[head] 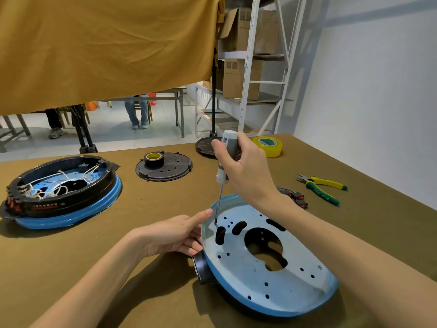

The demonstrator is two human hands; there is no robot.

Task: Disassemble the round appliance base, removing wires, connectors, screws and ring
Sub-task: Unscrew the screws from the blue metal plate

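A blue round base (264,275) with a pale perforated inner plate lies tilted in front of me, propped on a black tape roll (201,268). My right hand (243,169) grips a grey and white screwdriver (224,162) held upright, its tip on a screw hole near the plate's left rim. My left hand (175,233) holds the base's left edge, index finger stretched toward the shaft. A second blue base (63,192) with a black ring and white wires sits at the far left.
A black perforated cover (165,166) with a tape roll on it lies mid-table. Removed switches with wires (295,197) and green-yellow pliers (321,188) lie to the right, yellow tape (268,145) farther back. A mustard curtain hangs behind; shelving stands at right.
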